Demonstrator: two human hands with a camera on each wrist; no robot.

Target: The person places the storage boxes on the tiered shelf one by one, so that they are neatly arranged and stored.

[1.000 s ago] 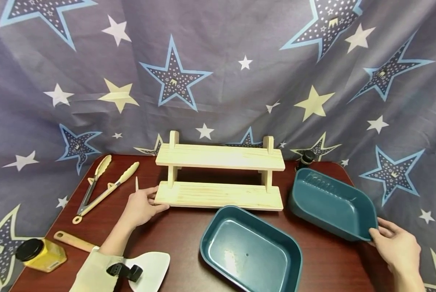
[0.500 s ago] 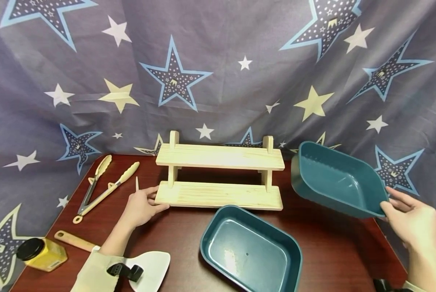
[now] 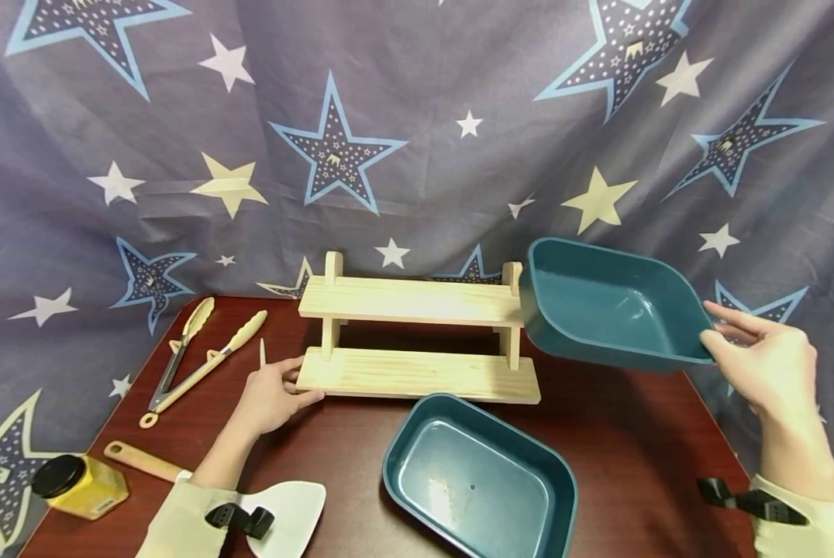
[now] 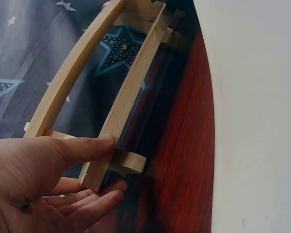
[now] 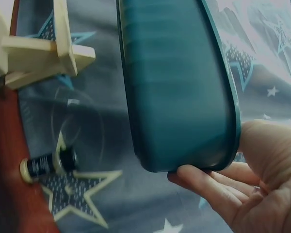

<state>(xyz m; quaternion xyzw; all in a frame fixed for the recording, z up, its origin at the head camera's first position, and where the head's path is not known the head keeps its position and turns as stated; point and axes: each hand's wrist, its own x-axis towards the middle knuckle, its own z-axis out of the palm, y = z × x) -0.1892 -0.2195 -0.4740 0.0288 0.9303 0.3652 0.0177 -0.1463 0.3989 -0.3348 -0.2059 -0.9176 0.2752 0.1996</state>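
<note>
A two-tier wooden shelf rack (image 3: 417, 376) stands at the back of the table. My left hand (image 3: 267, 399) holds the left end of its lower board; in the left wrist view the thumb lies on the board's edge, with fingers (image 4: 94, 206) below. To the rack's right a teal plastic bin (image 3: 591, 347) hangs in the air, tilted with its opening toward the head camera. My right hand (image 3: 766, 356) pinches this bin by its right end. The bin's left end overlaps the right end of the upper board in the head view; I cannot tell whether they touch.
A second teal bin (image 3: 473, 465) sits on the table before the rack. Left lie tongs (image 3: 180, 364), a white-bladed spatula (image 3: 287, 511) and a yellow jar with black lid (image 3: 82, 488). A small black-capped bottle (image 5: 48, 165) stands behind the raised bin. A star-patterned curtain (image 3: 424, 155) hangs behind.
My right hand has lifted the teal bin off the right side of the table, then carried it left toward the rack. The left hand and the rack stay put.
</note>
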